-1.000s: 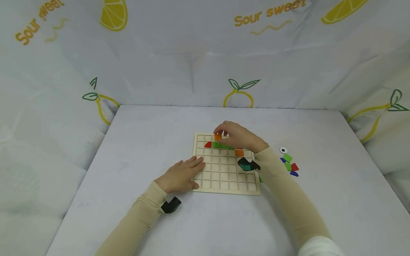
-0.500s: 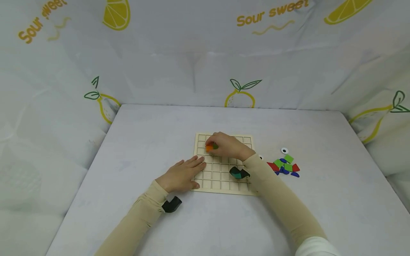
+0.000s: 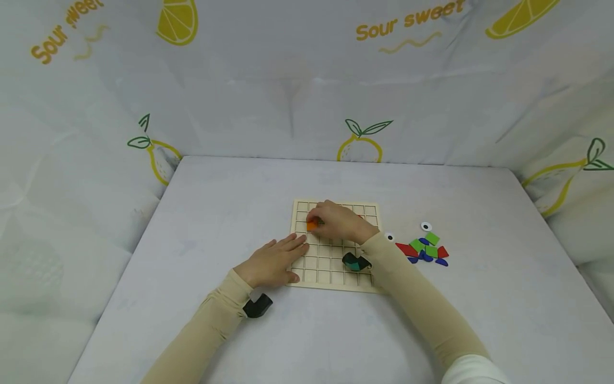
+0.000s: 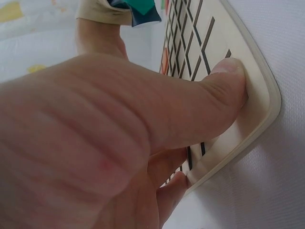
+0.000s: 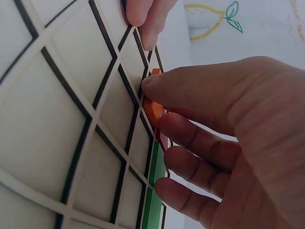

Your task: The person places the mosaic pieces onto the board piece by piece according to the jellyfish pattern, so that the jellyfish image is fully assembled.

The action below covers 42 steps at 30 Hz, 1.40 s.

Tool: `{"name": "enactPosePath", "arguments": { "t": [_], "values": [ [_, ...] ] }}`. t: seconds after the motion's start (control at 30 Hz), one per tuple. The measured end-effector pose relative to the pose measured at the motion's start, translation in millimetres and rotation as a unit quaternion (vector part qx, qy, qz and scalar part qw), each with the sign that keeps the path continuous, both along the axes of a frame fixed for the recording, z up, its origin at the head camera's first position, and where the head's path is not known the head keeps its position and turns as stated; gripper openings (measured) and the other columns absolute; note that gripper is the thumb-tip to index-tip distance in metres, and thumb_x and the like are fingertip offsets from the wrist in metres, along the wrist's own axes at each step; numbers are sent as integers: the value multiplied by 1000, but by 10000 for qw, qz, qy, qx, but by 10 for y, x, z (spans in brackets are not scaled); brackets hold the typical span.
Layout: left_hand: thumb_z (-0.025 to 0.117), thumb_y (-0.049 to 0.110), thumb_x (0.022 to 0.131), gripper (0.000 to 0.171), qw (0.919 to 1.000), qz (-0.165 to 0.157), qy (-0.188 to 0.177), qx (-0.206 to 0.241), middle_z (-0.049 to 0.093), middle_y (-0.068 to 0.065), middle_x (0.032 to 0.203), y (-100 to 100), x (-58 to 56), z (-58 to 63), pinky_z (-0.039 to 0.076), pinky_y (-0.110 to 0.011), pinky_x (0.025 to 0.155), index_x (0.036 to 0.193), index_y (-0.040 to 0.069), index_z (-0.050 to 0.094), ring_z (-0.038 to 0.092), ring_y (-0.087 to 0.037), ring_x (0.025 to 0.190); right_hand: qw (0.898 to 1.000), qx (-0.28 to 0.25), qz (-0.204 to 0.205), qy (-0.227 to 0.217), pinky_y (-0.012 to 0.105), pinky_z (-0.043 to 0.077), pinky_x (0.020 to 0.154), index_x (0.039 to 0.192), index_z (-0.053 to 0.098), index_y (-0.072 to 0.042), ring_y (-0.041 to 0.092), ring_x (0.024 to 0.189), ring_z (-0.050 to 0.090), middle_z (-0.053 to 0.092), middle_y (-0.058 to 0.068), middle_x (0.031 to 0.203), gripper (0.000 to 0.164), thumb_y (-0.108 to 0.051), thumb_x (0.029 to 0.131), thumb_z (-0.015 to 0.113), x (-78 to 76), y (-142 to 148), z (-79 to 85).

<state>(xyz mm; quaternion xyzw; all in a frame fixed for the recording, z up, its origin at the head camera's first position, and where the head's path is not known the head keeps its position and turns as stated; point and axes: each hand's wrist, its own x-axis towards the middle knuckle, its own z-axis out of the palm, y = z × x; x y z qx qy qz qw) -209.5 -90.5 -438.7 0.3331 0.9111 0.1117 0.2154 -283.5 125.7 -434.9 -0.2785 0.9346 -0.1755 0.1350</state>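
Note:
A square wooden grid board lies on the white table. My right hand reaches over its upper left part and pinches an orange square tile between thumb and fingers, right at the board's surface. In the right wrist view the orange tile sits beside a row of green tiles and a bit of red, partly behind the fingers. My left hand lies with fingers spread on the board's left edge; its thumb rests on the rim near the corner in the left wrist view.
Right of the board lies a loose pile of green tiles, red pieces and blue half-rounds. Two white eye discs lie near it. A lemon-print cloth hangs behind the table.
My right hand has moved left and down across the board with the orange tile, from the top row to the third row. My left hand stays in place.

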Motion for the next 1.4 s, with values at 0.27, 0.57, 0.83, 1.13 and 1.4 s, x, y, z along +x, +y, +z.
{"name": "enactPosePath", "arguments": {
  "t": [0.27, 0.57, 0.83, 1.13, 1.4],
  "values": [
    [71, 34, 95, 76, 10000, 27, -14, -9, 21, 2, 170, 3, 1, 9, 24, -58, 126, 159, 17, 35, 15, -19, 160, 9996, 201, -169, -38, 37, 54, 96, 120, 71, -13, 19, 107, 58, 70, 1, 112, 27, -27, 96, 70, 13, -12, 32],
    [70, 33, 95, 75, 10000, 55, -49, 10, 21, 2, 171, 2, -4, -4, 24, -58, 127, 159, 17, 35, 14, -19, 160, 9985, 236, -478, -97, 37, 53, 90, 119, 69, -14, 20, 104, 55, 66, 1, 110, 31, -31, 94, 73, 21, -11, 40],
    [70, 34, 95, 75, 10000, 31, -78, 9, 20, 2, 171, 1, -6, -5, 23, -59, 127, 159, 16, 34, 14, -19, 160, 9997, 125, -223, 21, 36, 51, 89, 116, 69, -18, 21, 103, 52, 62, 2, 107, 25, -32, 96, 69, 20, -30, -1],
    [70, 33, 95, 76, 9999, 72, -116, 73, 20, 2, 171, -15, -5, -4, 23, -59, 127, 159, 17, 34, 13, -20, 160, 9995, 18, -325, -46, 37, 52, 90, 117, 68, -16, 21, 104, 52, 62, 1, 108, 26, -31, 96, 69, 18, -21, -11],
    [70, 32, 95, 77, 9999, 45, -94, 47, 19, 2, 171, -3, -5, 1, 23, -58, 127, 160, 16, 33, 13, -20, 160, 9969, -362, -665, -209, 42, 52, 95, 130, 63, -14, 24, 110, 54, 62, 6, 122, 35, -27, 97, 65, 45, 254, 38]
  ]
}}
